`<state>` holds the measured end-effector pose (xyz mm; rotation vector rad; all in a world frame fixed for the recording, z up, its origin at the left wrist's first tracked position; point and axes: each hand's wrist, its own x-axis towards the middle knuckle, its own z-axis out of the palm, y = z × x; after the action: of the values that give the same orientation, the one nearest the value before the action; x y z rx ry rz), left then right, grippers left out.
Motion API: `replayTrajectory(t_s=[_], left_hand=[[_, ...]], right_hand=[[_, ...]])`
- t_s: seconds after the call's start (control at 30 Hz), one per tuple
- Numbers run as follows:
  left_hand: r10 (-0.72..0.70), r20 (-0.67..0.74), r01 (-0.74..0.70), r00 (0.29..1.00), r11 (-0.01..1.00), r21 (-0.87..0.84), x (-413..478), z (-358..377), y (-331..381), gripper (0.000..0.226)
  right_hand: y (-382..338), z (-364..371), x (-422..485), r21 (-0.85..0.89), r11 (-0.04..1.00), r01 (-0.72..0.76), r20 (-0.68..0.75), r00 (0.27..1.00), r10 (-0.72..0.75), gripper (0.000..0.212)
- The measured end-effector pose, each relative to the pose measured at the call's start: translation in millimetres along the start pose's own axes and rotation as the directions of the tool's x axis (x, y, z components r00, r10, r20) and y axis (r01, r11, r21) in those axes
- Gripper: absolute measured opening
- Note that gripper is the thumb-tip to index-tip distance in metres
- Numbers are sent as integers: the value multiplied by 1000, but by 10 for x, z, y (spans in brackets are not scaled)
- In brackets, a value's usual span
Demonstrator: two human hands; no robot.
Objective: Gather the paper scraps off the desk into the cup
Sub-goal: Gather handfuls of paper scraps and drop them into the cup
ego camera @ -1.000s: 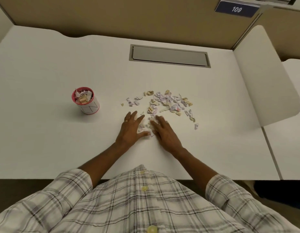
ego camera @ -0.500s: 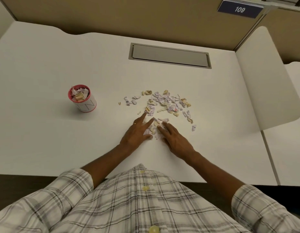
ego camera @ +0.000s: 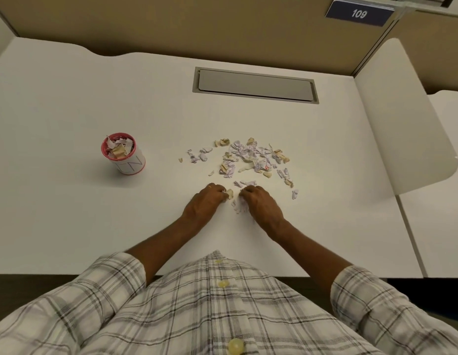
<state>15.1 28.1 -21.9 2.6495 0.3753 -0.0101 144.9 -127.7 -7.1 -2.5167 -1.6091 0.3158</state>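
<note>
Several crumpled white, lilac and tan paper scraps (ego camera: 251, 156) lie scattered on the white desk (ego camera: 69, 213), beyond my hands. My left hand (ego camera: 205, 201) and my right hand (ego camera: 261, 202) rest side by side at the near edge of the pile, fingers curled around a small bunch of scraps (ego camera: 234, 198) between them. A white cup with a red rim (ego camera: 122, 153) stands upright to the left, well apart from the hands, with scraps heaped in it to the rim.
A grey cable hatch (ego camera: 255, 85) is set into the desk beyond the pile. A white curved divider (ego camera: 407, 119) stands at the right. A tan partition wall (ego camera: 171, 26) closes the back, bearing a sign reading 109 (ego camera: 358, 12).
Both hands lay flat with fingers spread around the near scraps; now the fingers have curled in and closed on those scraps.
</note>
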Motion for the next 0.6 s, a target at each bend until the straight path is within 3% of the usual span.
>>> replayTrajectory(t_s=[0.07,0.13,0.2,0.3,0.43,0.6], left_hand=[[-43,-30,43,999,999,-12,-2,-37,-23,27],[-89,-98,74,991,987,-146,-7,-46,-64,18],[-192,-152,135,970,936,-325,-14,-99,-88,18],[-317,-145,208,937,842,-498,-21,-237,-144,19],[-393,-160,212,906,745,-632,-33,-448,-258,20],[-430,-278,175,859,757,-630,-128,-775,-437,23]], right_hand=[[-30,-32,70,126,987,-97,-30,994,102,26],[-74,-75,148,286,932,-225,-59,966,251,23],[-129,-135,224,461,824,-330,-44,918,393,20],[-203,-214,333,704,578,-413,93,860,502,17],[-359,-304,502,870,211,-445,303,821,483,19],[-691,-465,772,910,20,-415,382,854,353,18]])
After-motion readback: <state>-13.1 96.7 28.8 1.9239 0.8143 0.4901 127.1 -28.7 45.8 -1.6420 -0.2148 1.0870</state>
